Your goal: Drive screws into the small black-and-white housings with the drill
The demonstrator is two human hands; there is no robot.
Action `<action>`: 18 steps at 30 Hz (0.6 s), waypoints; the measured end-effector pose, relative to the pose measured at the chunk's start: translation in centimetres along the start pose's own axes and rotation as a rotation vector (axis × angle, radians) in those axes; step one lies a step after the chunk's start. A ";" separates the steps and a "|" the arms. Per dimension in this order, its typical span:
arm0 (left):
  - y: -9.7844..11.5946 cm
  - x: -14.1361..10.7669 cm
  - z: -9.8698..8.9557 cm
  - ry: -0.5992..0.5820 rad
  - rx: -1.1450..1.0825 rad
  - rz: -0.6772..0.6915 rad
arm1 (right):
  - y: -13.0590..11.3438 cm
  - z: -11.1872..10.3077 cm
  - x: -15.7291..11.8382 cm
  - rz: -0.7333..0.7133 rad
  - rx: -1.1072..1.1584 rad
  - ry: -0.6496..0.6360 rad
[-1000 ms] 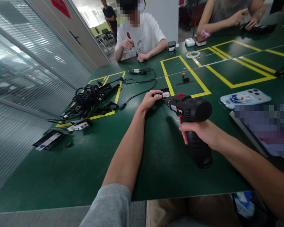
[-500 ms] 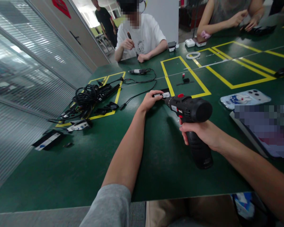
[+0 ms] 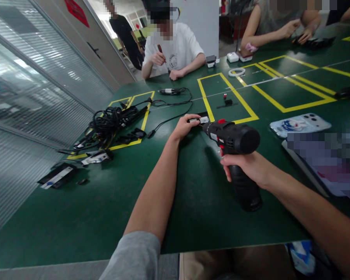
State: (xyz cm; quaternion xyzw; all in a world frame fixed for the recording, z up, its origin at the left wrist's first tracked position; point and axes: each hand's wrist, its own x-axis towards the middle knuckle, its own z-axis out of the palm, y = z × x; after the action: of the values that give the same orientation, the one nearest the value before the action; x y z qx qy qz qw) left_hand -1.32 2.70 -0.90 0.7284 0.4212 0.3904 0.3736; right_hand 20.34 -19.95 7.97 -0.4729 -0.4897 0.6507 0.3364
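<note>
Little chg vs sec ago: your R hand (image 3: 247,165) grip still round drill (image 3: 233,136), L hand (image 3: 183,127) grip still holding blk part (image 3: 204,119) by drill's tip; work likely steady

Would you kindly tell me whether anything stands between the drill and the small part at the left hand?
Nothing visible does: the drill, gripped in the right hand, has its front end right beside the small part that the left hand holds. I cannot tell whether they touch.
</note>
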 end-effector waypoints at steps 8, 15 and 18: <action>0.0 0.0 0.0 -0.003 -0.007 -0.006 | -0.3 0.2 -0.1 0.017 0.038 -0.010; 0.1 0.0 0.0 0.005 -0.015 -0.025 | -0.8 0.2 -0.3 0.026 0.036 -0.016; 0.2 -0.1 0.1 0.000 0.000 -0.018 | -0.7 0.2 -0.3 0.028 0.039 -0.007</action>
State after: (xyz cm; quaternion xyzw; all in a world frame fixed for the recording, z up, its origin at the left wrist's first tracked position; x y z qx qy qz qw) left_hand -1.24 2.58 -0.80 0.7246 0.4278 0.3869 0.3772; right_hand 20.20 -20.04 8.78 -0.4709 -0.4714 0.6663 0.3348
